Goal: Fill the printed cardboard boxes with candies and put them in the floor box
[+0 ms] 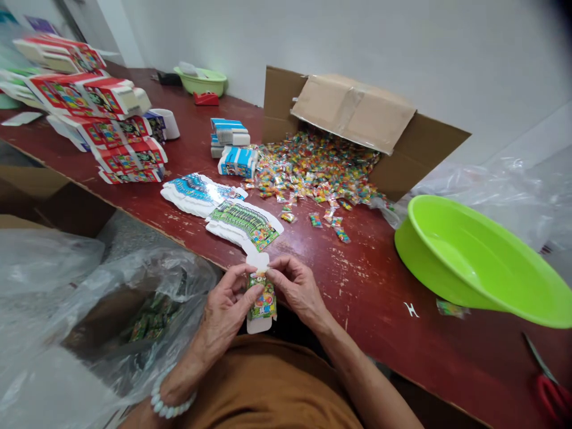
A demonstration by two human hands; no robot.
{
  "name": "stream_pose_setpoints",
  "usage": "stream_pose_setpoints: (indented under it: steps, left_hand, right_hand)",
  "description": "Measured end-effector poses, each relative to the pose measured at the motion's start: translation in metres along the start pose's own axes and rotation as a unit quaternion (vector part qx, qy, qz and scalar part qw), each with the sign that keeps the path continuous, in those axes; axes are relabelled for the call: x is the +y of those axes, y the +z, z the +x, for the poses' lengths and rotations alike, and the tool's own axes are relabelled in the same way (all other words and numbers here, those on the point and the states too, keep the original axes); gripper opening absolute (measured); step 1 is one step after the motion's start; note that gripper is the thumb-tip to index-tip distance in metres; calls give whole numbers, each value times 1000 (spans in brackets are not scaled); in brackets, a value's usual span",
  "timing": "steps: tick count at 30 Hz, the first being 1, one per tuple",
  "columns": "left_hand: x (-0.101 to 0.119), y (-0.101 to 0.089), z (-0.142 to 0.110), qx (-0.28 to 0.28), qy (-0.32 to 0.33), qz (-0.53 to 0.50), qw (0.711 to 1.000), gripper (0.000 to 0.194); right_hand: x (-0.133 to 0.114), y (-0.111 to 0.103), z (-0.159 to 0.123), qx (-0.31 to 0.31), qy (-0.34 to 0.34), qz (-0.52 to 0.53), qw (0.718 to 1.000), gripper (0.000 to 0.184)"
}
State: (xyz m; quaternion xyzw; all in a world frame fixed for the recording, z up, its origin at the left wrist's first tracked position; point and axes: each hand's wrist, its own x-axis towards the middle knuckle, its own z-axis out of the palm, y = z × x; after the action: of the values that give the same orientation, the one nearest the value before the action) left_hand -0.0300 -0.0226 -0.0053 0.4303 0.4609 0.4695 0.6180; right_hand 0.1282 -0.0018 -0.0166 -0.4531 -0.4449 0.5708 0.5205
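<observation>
A small green printed candy box (263, 301) with white end flaps is held upright in front of my body, at the table's near edge. My left hand (232, 298) grips it from the left, thumb across its printed front. At its top right, the fingers of my right hand (297, 286) pinch near the upper flap. Just beyond my hands lies a fanned row of flat green cartons (243, 220), beside a fan of flat blue cartons (196, 193). Whether anything is inside the box is hidden.
Small wrapped candies (313, 167) spill from a cardboard box (353, 110) at the back. A lime-green basin (447, 262) stands right, scissors (547, 381) near it. Red carton stacks (84, 95) rise on the left. Below the table edge, a plastic-lined bag (179, 268) holds green packets.
</observation>
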Motion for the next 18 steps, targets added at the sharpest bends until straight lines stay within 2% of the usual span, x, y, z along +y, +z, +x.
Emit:
stream_pose_setpoints:
  steps: [3, 6, 9, 12, 14, 16, 18]
  left_hand:
    - [-1, -4, 4, 1, -23, 36, 999, 34]
    - [1, -4, 7, 14, 11, 76, 997, 29]
    - [2, -1, 7, 23, 16, 36, 999, 39]
    - [2, 1, 5, 12, -42, -46, 998, 65]
    - [1, 2, 2, -36, -104, -83, 990, 64]
    - [1, 3, 1, -76, -167, -111, 977, 59]
    - [1, 4, 1, -77, -203, -131, 967, 55]
  right_hand:
    - [1, -4, 3, -28, 74, 48, 996, 42]
    - [-3, -6, 6, -30, 81, 84, 993, 44]
    - [-6, -7, 6, -50, 37, 24, 998, 38]
    - [-6, -9, 5, -36, -55, -83, 994, 26]
    - [-6, -10, 4, -18, -113, -125, 986, 22]
    - [-5, -10, 3, -36, -144, -157, 976, 22]
    - [-6, -9, 3, -57, -142, -186, 971, 24]
